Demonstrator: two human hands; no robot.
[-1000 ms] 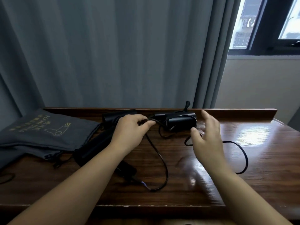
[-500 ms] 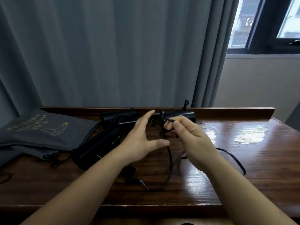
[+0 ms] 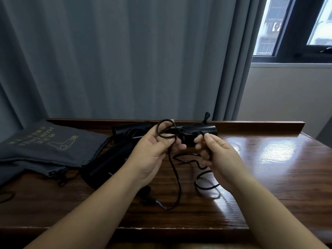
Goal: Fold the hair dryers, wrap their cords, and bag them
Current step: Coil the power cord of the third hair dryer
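Overhead, a grey curtain (image 3: 125, 56) hangs behind a glossy wooden table (image 3: 269, 168) with a raised back ledge. At the table's left end lie grey drawstring bags (image 3: 45, 150), the top one printed with a hair-dryer outline and the words HAIR DRIER. Just right of the bags, a black hair dryer (image 3: 109, 159) lies diagonally on the table surface. A second black hair dryer (image 3: 199, 131) lies across the back of the table near the ledge, directly beyond both hands. The left hand (image 3: 152, 150) pinches a small loop of the black cord (image 3: 177, 177) between thumb and fingers, palm turned up. The right hand (image 3: 217, 151) pinches another section of the same cord, its fingers curled around it. Below the hands, the cord's slack hangs to the table and curls there.
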